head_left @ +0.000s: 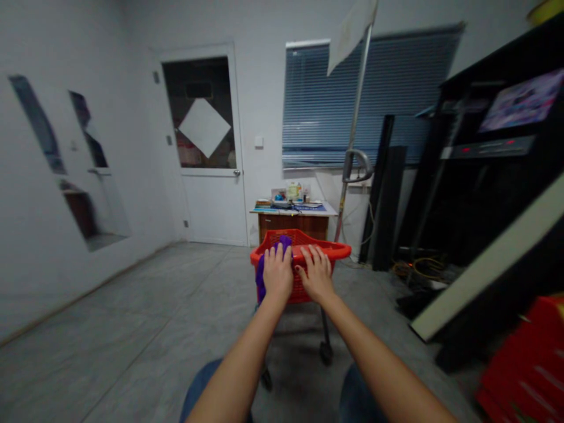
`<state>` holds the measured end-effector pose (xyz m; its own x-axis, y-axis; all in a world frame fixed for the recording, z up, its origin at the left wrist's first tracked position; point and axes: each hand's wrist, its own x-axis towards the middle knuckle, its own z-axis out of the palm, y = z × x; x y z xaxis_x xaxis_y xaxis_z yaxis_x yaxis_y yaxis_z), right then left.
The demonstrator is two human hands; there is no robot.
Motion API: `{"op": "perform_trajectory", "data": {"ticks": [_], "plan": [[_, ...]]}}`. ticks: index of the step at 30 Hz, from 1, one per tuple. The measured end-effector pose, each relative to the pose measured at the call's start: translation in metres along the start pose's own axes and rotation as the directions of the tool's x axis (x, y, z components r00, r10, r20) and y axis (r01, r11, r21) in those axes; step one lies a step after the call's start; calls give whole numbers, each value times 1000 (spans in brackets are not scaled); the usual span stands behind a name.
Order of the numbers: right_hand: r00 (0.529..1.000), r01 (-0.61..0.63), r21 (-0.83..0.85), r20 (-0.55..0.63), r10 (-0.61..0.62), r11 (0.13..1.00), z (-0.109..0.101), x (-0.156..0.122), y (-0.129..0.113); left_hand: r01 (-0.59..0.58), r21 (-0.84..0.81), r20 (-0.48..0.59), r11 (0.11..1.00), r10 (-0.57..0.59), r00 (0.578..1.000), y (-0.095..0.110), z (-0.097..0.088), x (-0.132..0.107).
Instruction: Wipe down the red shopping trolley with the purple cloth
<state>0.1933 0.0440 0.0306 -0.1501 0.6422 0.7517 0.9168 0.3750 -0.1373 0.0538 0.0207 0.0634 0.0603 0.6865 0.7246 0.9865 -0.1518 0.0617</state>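
Observation:
A red plastic basket cart [331,251] on wheels stands on the grey floor in front of me. My left hand [277,271] rests on its near rim with the fingers curled over a purple cloth [261,275] that hangs down the basket's side. My right hand [315,274] lies on the rim beside it, fingers stretched forward and slightly spread, with nothing in it. Both forearms reach straight out from my knees at the bottom of the view.
A small wooden table [292,222] with clutter stands behind the cart, by a white door [214,200] and a window with blue blinds [326,111]. A metal pole [353,141] leans at the wall. Black equipment [484,194], cables and a red crate [524,364] crowd the right.

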Motion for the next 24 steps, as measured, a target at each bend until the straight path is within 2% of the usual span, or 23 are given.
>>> {"op": "perform_trajectory", "data": {"ticks": [2, 5, 7, 9, 12, 16, 18, 20, 22, 24], "plan": [[1000, 12, -9, -3, -12, 1000, -5, -1, 5, -49, -31, 14, 998, 50, 999, -2, -3, 1], [999, 41, -8, 16, -41, 999, -11, -1, 10, -71, -36, 11, 997, 72, 997, -26, -10, -3], [999, 38, -2, 26, -38, 999, -13, -1, 9, -15, -4, -6, 1000, 15, 1000, -43, -14, -8], [1000, 17, 2, 19, -17, 1000, -12, -2, 3, 69, 28, -27, 997, -68, 997, -49, -14, -9], [1000, -10, 0, -7, 10, 1000, -6, -4, -7, 113, 36, -29, 993, -112, 993, -32, -10, -4], [1000, -7, -2, -30, 7, 1000, -1, -6, -10, 16, -31, 27, 999, -15, 1000, 3, -2, 7], [999, 18, 11, -34, -18, 1000, -2, -7, -3, -49, -81, 46, 995, 53, 998, 6, -3, 9], [998, 57, 21, -32, -56, 998, -5, -8, 10, -110, -118, 56, 987, 117, 992, -6, -7, 8], [997, 66, 13, -36, -65, 998, -9, -10, 27, -120, -116, 61, 986, 128, 990, -25, -11, 4], [997, -21, -13, -73, 20, 1000, -12, -11, 44, -69, -85, 54, 994, 73, 996, -44, -14, 1]]}}
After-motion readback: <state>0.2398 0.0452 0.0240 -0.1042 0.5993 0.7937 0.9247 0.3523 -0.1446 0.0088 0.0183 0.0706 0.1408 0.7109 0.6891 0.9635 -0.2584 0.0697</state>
